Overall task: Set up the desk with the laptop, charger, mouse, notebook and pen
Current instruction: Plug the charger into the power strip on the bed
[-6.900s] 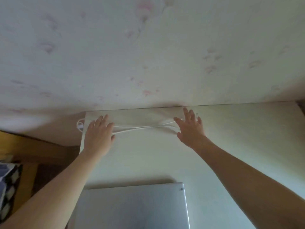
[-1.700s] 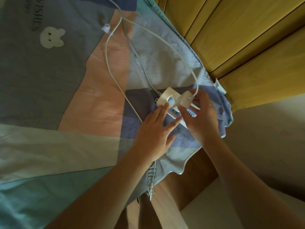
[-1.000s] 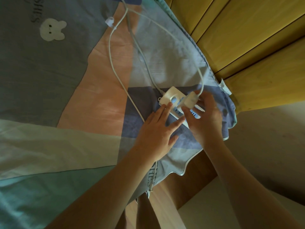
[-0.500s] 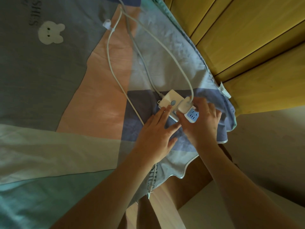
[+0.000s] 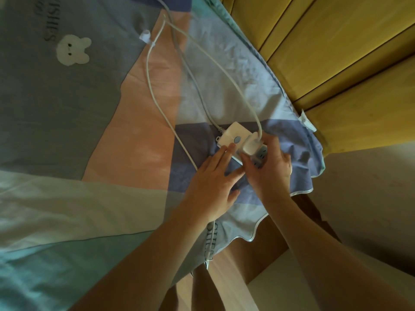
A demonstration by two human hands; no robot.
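Patchwork quilt with white bear print; power strip on it; yellow wood panels beside.

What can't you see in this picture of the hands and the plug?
Head view:
- White charger plug: prongs hidden, so seated or not is unclear.
- White power strip: near end covered by the right hand and left hand.
- Grey cord: cut off by the top edge.

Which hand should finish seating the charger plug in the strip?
Right. The right hand already grips the white charger plug over the white power strip on the patchwork bedsheet; the left hand lies flat, steadying the strip.
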